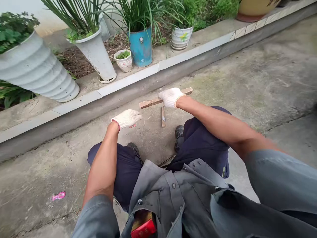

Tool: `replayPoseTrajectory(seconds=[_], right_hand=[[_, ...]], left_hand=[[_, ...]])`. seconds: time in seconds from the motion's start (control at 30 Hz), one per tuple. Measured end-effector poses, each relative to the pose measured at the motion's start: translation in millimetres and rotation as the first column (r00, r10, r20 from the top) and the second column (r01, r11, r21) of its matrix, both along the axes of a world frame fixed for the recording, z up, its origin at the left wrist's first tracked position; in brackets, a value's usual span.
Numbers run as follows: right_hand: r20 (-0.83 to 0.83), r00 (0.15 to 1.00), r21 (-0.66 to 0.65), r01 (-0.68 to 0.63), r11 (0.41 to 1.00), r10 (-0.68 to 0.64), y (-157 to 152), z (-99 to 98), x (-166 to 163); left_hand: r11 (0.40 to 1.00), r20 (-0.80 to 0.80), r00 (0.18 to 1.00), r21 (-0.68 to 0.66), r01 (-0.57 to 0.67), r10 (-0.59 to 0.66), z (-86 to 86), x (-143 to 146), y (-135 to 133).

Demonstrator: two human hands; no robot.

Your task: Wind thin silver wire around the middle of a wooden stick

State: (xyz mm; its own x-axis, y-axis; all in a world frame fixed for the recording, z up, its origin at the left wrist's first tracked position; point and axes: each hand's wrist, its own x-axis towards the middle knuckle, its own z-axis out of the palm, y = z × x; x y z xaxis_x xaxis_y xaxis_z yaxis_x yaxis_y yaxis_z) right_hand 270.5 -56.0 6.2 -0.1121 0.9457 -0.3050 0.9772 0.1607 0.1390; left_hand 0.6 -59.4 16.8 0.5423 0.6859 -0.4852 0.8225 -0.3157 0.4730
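White-gloved right hand (pixel 170 97), fingers clamped on flat wooden strip (pixel 148 103), white-gloved left hand (pixel 126 118), fingers curled, hold unclear, small wooden-handled tool (pixel 163 116) lying between.

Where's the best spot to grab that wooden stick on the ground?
Take the wooden stick by its bare left end, from above, pinching across its narrow width. It lies flat on the concrete, and the right hand covers its middle.

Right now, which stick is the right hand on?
The long stick, lying crosswise; the right hand holds its middle. The short stick lies untouched just nearer the person, pointing at them.
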Motion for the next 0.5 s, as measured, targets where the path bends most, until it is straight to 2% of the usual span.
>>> replayPoseTrajectory(seconds=[0.13,0.23,0.4,0.5], right_hand=[[0.025,0.998,0.03,-0.055,0.998,0.054,-8,13.2,-14],[0.018,0.998,0.062,-0.067,0.996,0.066,-9,23.8,-25],[-0.036,0.997,0.127,-0.059,0.99,0.064,-4,32.4,-35],[-0.062,0.996,0.167,-0.05,0.985,0.061,0,34.0,-37]], left_hand=[[0.999,0.072,0.997,0.023,-0.039,0.037,8.8,-9,-7],[0.988,0.208,0.972,0.084,-0.127,0.108,14.7,-20,-4],[0.918,0.412,0.896,0.268,-0.291,0.164,23.1,-38,7],[0.902,0.438,0.878,0.275,-0.334,0.191,23.3,-44,5]])
